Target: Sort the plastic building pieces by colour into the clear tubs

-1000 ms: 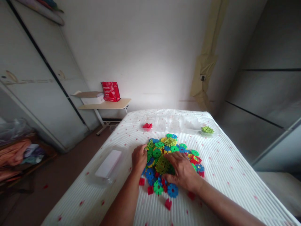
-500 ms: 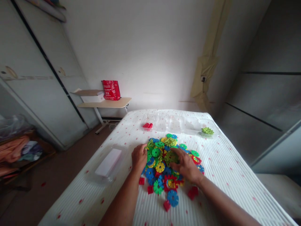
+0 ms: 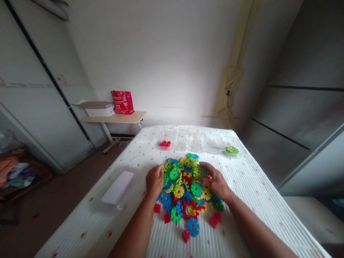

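A loose heap of plastic building pieces (image 3: pixel 178 191) lies on the covered table between my hands. It mixes notched discs in green, blue and yellow with red and lime-green lattice squares. My left hand (image 3: pixel 155 181) rests at the heap's left edge, fingers curled inward against the pieces; its fingertips are partly hidden. At the right side, my right hand (image 3: pixel 217 183) has thumb and forefinger apart around lime-green lattice pieces (image 3: pixel 198 172), touching the heap. Near me lie a blue disc (image 3: pixel 192 227) and several small red pieces (image 3: pixel 186 235).
Clear trays along the far edge hold red pieces (image 3: pixel 165 144) and lime-green pieces (image 3: pixel 232 149). To the left, a clear plastic container (image 3: pixel 126 201) has a white block (image 3: pixel 118 187) in it. Behind stand a small side table (image 3: pixel 120 118), a red bag (image 3: pixel 123 103) and a box (image 3: pixel 99 111).
My right hand has drawn slightly right and its fingers have shifted among the pieces. A green disc now shows beside it. My left hand stays at the heap's edge; the whole view has shifted slightly.
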The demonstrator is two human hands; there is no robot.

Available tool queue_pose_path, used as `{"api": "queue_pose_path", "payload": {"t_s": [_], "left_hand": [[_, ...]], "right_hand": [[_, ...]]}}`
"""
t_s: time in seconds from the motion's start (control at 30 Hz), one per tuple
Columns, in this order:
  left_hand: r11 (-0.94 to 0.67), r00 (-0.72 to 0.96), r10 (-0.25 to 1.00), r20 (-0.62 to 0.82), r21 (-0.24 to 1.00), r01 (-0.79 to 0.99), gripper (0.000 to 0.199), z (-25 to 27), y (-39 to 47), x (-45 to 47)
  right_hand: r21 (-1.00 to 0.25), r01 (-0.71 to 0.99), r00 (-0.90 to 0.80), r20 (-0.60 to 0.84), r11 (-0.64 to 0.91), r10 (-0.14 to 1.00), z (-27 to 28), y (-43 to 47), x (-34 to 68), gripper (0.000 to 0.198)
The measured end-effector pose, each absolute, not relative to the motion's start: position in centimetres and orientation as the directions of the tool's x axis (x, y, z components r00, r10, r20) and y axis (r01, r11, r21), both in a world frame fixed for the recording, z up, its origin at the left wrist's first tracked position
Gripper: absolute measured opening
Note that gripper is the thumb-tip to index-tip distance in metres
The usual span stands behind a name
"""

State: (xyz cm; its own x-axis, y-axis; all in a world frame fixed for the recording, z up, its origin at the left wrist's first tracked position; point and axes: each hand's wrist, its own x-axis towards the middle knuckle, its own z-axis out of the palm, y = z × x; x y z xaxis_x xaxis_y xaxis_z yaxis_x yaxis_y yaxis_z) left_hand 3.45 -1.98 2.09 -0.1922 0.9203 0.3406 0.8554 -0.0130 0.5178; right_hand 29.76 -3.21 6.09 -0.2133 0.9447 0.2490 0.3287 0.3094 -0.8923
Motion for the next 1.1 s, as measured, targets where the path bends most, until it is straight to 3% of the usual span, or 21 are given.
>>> {"api": "queue_pose_path", "payload": {"t_s": [0.17, 0.33, 0.43, 0.6, 0.8, 1.1], "left_hand": [[-0.016, -0.178, 0.925, 0.335, 0.503, 0.864, 0.032, 2.1, -1.9, 3.3], [-0.030, -0.160, 0.930, 0.330, 0.504, 0.863, 0.033, 1.9, -1.7, 3.2], [-0.041, -0.159, 0.923, 0.349, 0.501, 0.865, 0.033, 1.7, -1.7, 3.2], [-0.050, -0.154, 0.920, 0.360, 0.498, 0.866, 0.033, 1.4, -1.4, 3.1], [-0.041, -0.157, 0.919, 0.361, 0.485, 0.873, 0.033, 1.4, -1.3, 3.0], [-0.049, -0.152, 0.916, 0.372, 0.480, 0.876, 0.033, 1.1, -1.4, 3.0]], "right_hand": [[-0.821, 0.447, -0.214, 0.288, 0.355, 0.934, 6.2, -3.0, 30.9, 0.055], [-0.639, 0.616, -0.108, 0.510, 0.461, 0.853, 7.0, -0.2, 35.7, 0.054], [-0.554, 0.734, 0.001, 0.581, 0.394, 0.814, 7.9, 2.7, 40.2, 0.054], [-0.484, 0.870, 0.180, 0.496, 0.098, 0.849, 9.3, 6.5, 45.4, 0.052], [-0.355, 0.915, 0.322, 0.350, -0.193, 0.880, 11.0, 9.6, 45.2, 0.055], [-0.210, 0.903, 0.416, 0.203, -0.376, 0.886, 12.4, 13.1, 41.9, 0.049]]}}
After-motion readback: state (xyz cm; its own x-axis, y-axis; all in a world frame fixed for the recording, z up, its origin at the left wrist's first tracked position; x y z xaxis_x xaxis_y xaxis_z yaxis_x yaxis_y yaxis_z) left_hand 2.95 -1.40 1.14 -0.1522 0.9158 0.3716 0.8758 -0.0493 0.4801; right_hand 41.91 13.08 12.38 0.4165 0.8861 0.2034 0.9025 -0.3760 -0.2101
